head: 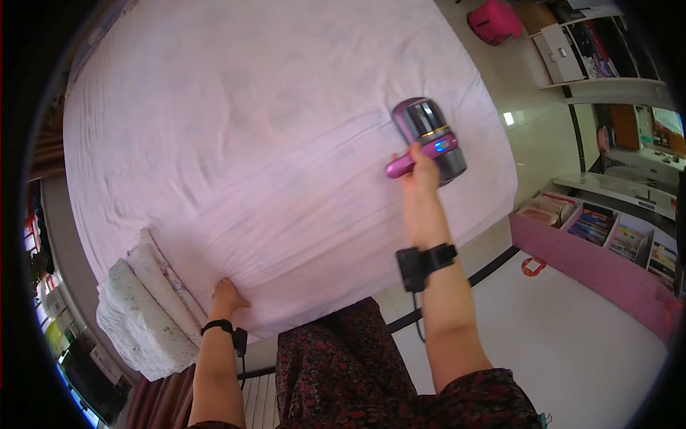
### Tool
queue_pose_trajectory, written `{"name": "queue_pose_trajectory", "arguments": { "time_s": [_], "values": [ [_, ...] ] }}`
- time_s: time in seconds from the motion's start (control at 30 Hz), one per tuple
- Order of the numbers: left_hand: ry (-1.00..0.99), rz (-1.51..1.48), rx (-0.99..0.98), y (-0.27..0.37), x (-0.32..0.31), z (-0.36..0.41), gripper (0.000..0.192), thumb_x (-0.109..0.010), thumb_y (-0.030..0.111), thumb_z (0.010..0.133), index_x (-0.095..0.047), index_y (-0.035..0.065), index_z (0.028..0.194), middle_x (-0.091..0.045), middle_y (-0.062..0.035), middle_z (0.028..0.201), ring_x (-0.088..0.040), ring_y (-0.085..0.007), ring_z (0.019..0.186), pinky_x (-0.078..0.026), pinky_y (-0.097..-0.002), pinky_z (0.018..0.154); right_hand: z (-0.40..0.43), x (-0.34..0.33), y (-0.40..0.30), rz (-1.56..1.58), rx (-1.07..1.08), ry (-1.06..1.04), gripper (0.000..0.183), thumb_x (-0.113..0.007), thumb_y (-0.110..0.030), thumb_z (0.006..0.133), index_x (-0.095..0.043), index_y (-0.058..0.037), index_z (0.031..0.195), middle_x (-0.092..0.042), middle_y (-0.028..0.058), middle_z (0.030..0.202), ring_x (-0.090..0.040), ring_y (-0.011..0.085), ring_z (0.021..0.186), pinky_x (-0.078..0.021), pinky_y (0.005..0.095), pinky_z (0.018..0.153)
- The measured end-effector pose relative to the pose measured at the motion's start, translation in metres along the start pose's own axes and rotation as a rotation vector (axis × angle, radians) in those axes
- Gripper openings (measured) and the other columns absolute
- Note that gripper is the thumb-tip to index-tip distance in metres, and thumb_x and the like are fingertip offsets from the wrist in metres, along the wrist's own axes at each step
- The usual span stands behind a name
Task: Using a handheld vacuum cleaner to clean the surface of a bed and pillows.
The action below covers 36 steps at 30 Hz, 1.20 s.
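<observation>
My right hand point(423, 172) is closed around the magenta handle of a handheld mattress vacuum point(426, 120). Its dark grey head rests on the pink bed sheet point(289, 161) towards the bed's right side, and a blue light glows near the handle's top. Lower left, my left hand point(229, 296) presses on the sheet near the bed's front edge, thumb spread apart. Creases run from that hand across the sheet towards the vacuum. Beside the left hand lies folded, pale patterned bedding point(147, 316). A black band with a small box and cable is on each wrist.
Along the right stands a pink-fronted shelf unit point(579, 268) with books and packets in compartments. A pink bag or stool point(494, 22) is on the floor beyond the bed. White cabinets point(560, 52) stand upper right. A brown curtain point(166, 397) hangs lower left.
</observation>
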<state>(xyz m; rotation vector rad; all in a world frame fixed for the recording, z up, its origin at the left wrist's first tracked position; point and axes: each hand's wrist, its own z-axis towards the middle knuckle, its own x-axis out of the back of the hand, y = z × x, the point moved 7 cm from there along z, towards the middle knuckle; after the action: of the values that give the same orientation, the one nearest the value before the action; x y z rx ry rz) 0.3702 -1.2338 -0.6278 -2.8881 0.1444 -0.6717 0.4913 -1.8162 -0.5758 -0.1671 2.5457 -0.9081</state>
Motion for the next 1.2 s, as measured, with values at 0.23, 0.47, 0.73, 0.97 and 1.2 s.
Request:
{"name": "queue_pose_trajectory", "arguments": {
  "time_s": [0.23,0.47,0.73,0.97,1.2],
  "values": [
    [-0.002,-0.009,0.051,-0.001,0.001,-0.002,0.102,-0.092,0.037,0.046,-0.040,-0.0023,0.125,-0.049,-0.0204,0.130,-0.047,-0.0348,0.122,-0.047,-0.0451,0.096,0.113,0.025,-0.138,-0.084,0.126,0.029,0.010,-0.058,-0.010,0.092,-0.053,-0.0061,0.099,-0.054,0.0087,0.088,-0.054,0.0232,0.079,-0.0490,0.0515,0.078],
    [0.077,-0.112,-0.014,0.001,0.002,-0.003,0.097,-0.092,0.035,0.044,-0.044,-0.0016,0.120,-0.052,-0.0216,0.126,-0.051,-0.0362,0.118,-0.046,-0.0457,0.095,0.135,0.038,-0.189,-0.147,0.143,0.014,0.015,-0.059,-0.012,0.092,-0.050,-0.0050,0.101,-0.054,0.0100,0.085,-0.056,0.0237,0.076,-0.0506,0.0455,0.073],
    [0.163,-0.203,-0.066,-0.006,0.003,-0.028,0.087,-0.091,0.033,0.046,-0.048,0.0003,0.114,-0.055,-0.0196,0.120,-0.052,-0.0359,0.115,-0.047,-0.0449,0.092,-0.012,0.061,-0.034,-0.057,-0.226,-0.152,0.017,-0.065,-0.009,0.088,-0.054,-0.0111,0.101,-0.056,0.0042,0.083,-0.059,0.0185,0.074,-0.0521,0.0396,0.068],
    [0.587,-0.390,-0.213,-0.012,-0.014,-0.090,0.067,-0.083,0.024,0.062,-0.050,0.0032,0.117,-0.053,-0.0159,0.120,-0.049,-0.0356,0.115,-0.042,-0.0454,0.095,-0.239,0.091,0.154,-0.331,-0.145,-0.209,0.012,-0.061,-0.016,0.091,-0.053,-0.0082,0.087,-0.054,0.0029,0.076,-0.056,0.0179,0.068,-0.0491,0.0349,0.065],
    [0.722,-0.403,-0.440,-0.055,-0.104,-0.112,0.069,-0.064,0.001,0.078,-0.036,0.0053,0.141,-0.029,-0.0203,0.149,-0.028,-0.0416,0.136,-0.029,-0.0465,0.110,-0.421,0.129,0.351,-0.268,-0.666,-0.366,0.019,-0.067,-0.022,0.088,-0.054,-0.0125,0.098,-0.059,0.0038,0.090,-0.061,0.0178,0.085,-0.0533,0.0424,0.072]
  ]
}}
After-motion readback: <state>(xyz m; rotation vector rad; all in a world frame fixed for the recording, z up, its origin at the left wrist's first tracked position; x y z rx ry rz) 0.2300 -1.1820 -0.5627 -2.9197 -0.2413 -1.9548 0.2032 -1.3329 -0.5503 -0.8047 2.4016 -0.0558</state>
